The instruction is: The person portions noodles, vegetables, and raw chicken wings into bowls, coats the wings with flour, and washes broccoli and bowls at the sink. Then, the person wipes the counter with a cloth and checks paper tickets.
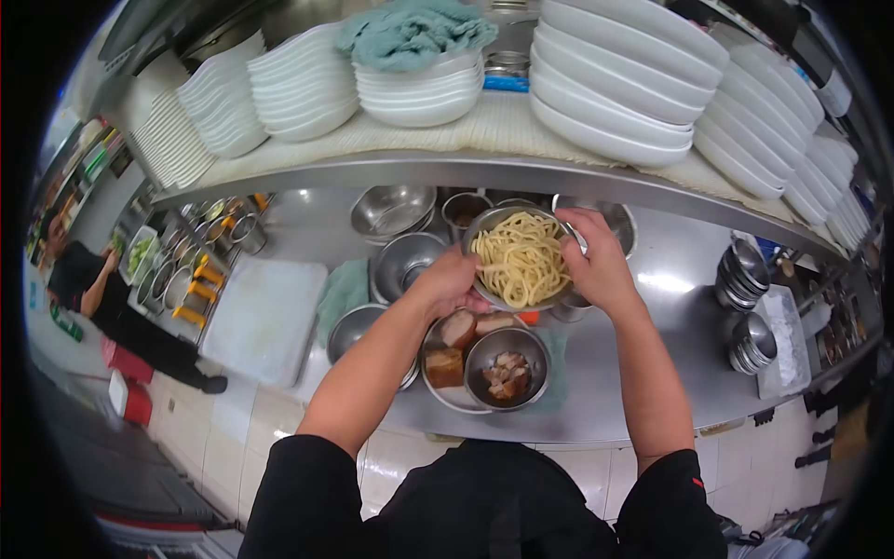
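Note:
Between my two hands is a metal bowl [483, 224] filled with thick pale noodles [521, 258]. My left hand [453, 280] grips its left side, fingers partly under it. On the right, my right hand [592, 250] is closed on the rim. Just below, nearer my body, a large round dish [449, 389] holds big browned chunks of meat [445, 367]. A smaller metal bowl [477, 359] with cut meat pieces [508, 376] sits on that dish. A bit of something orange shows beside the noodle bowl, partly hidden.
Metal bowls [399, 211] stand at the back and left of the steel counter [643, 359]. Left are a green cloth [345, 296] and a white cutting board [264, 321]. Overhead runs a shelf [503, 166] with stacked white dishes [624, 84]. A person [112, 293] stands far left.

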